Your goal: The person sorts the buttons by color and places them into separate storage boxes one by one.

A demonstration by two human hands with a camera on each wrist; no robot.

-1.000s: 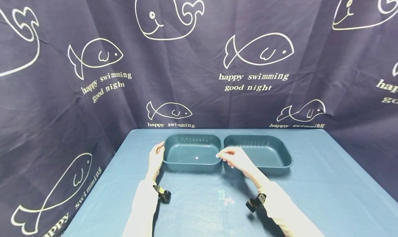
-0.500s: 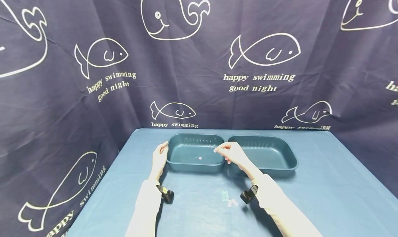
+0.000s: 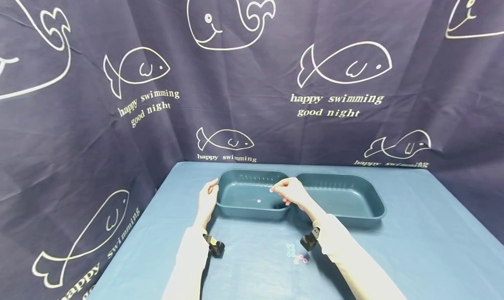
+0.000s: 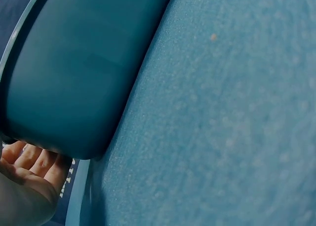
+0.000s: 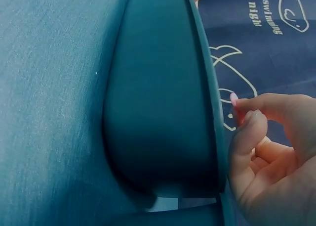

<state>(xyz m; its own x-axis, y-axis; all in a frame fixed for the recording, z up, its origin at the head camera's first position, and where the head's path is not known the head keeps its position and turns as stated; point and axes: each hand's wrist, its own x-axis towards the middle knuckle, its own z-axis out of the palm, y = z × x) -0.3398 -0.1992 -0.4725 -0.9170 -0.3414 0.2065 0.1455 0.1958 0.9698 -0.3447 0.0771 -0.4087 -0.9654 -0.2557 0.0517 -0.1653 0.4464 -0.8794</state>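
My left hand (image 3: 207, 199) rests at the left end of the left teal bin (image 3: 252, 213); in the left wrist view its fingers (image 4: 42, 161) lie against the end wall below the rim, tips partly hidden. Over that bin's right side, my right hand (image 3: 293, 191) pinches a small pink disc (image 5: 233, 98) between thumb and index finger. Another small pink disc (image 3: 258, 200) lies on the bin floor. Nearer me on the table is a cluster of several mint-green discs (image 3: 290, 250), touching a few pink discs (image 3: 300, 259).
A second teal bin (image 3: 346, 221) stands right beside the first, partly behind my right hand. Both bins stand toward the back of the blue-covered table (image 3: 244, 252). A dark curtain (image 3: 275, 129) with white fish drawings hangs behind and beside it.
My right hand has moved left from the left bin's right rim to over its inside, carrying the pink disc. The left hand stays at the bin. The head view has turned slightly left.
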